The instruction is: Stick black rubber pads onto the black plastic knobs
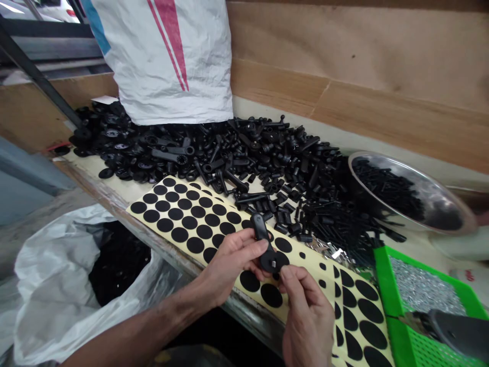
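Note:
My left hand grips a black plastic lever-shaped part between thumb and fingers. The part has a narrow rounded top and a wider round lower end, where a small bright metal piece shows. Close beside that end, the thumb and fingers of my right hand are pinched together; what they hold, if anything, I cannot make out. Beneath both hands lie pale yellow sheets of round black stickers.
Behind the sheets spreads a heap of black plastic parts, with a white sack at its back. A metal bowl and a green basket of small metal pieces stand right. An open white bag sits lower left; a dark tool is lower right.

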Tool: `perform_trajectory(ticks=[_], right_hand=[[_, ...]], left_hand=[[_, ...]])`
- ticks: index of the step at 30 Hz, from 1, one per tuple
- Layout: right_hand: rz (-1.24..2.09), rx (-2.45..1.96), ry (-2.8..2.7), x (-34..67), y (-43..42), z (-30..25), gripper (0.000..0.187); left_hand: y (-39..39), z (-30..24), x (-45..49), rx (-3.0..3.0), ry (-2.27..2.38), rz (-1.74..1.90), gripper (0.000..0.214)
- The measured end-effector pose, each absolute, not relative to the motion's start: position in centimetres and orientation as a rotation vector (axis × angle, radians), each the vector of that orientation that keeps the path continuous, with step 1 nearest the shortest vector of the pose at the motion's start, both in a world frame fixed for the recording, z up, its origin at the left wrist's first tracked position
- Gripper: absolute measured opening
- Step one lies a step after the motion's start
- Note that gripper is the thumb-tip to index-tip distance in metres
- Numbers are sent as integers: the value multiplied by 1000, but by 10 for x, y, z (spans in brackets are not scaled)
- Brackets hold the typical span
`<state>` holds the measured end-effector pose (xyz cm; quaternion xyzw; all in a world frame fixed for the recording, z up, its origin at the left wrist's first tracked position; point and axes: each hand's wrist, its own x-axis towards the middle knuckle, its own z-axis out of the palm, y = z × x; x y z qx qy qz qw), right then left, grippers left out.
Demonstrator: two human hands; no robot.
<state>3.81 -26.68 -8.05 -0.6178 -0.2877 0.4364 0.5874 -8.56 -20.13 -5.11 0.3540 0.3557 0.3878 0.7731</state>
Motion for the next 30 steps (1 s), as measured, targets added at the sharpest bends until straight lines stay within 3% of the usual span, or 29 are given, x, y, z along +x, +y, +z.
perform_trajectory(ticks=[19,26,30], right_hand=[[779,-1591,-855,35,-267,-75,29],[170,-1770,-1315,34,-264,-64,23],[78,-1940,-1418,47,-264,-62,34]], left_hand=[[-208,-50,-88,863,783,915,24],[-214,-50,-87,910,880,988,31],[-213,-48,-89,936,892,977,29]])
